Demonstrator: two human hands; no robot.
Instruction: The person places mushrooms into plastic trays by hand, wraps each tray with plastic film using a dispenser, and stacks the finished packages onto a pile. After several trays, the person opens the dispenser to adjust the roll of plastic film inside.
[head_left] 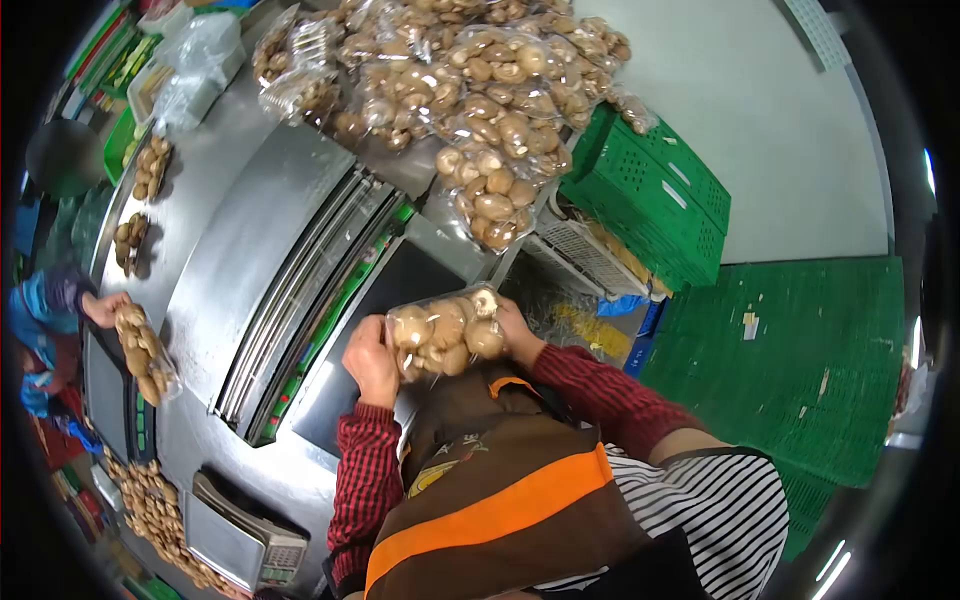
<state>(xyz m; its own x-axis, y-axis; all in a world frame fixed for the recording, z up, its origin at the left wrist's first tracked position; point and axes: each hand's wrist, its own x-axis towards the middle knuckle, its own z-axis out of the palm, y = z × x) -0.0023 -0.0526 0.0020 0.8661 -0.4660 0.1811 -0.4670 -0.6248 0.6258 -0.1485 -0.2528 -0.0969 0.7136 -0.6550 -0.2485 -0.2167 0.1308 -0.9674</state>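
Between my two hands is a clear plastic bag of brown mushrooms [445,332], held in front of my apron. My left hand [371,362] is closed on the bag's left end. At the other end, my right hand [517,332] grips it, with part of the fingers hidden behind the plastic. Just beyond the bag lies the dark flat plate [405,275] of a wrapping machine [300,290] with metal rollers. A large heap of bagged mushrooms [490,120] covers the counter's far side.
Green crates [650,195] stand at the right of the heap. Across the steel table [215,190], a co-worker's hand [106,309] holds another mushroom bag [145,355]. A digital scale [240,535] sits at lower left, near loose mushrooms [155,510]. Green slatted flooring [790,370] lies at right.
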